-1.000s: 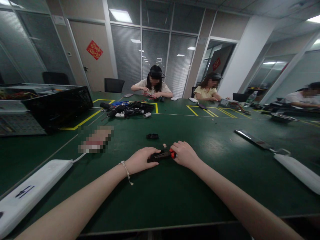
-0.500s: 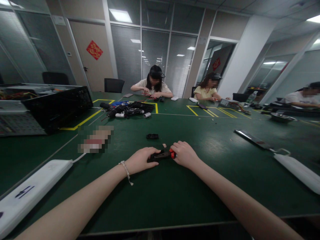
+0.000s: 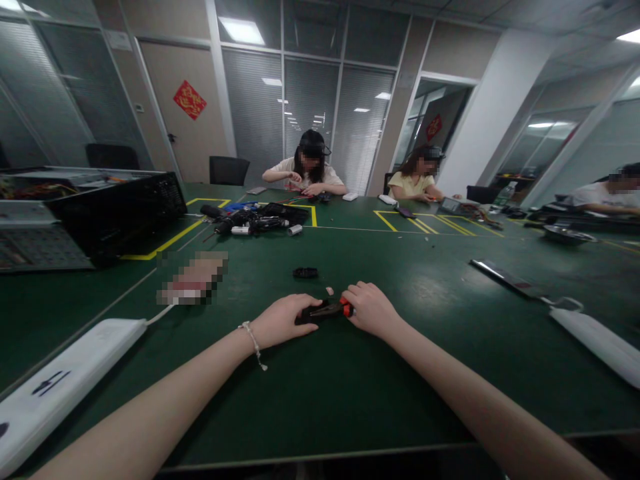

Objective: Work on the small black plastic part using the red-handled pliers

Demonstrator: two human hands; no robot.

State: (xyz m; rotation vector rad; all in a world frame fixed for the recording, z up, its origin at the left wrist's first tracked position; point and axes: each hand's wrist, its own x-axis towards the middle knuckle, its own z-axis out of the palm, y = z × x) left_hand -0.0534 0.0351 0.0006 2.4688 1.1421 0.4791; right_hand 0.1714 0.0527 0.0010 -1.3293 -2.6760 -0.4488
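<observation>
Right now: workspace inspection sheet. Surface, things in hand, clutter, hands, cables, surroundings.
Surface: green tabletop, yellow lines.
Things in hand: red-handled pliers, nose at a dark part.
Clutter: small black piece; farther off, heap of black and blue items.
Hands: left hand holding the dark part; right hand gripping the pliers.
Cables: white cable from white oblong device, left; another, right.
Surroundings: open computer case, left; people at far side.

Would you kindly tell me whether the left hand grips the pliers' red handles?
No, the right hand grips those red handles.
</observation>
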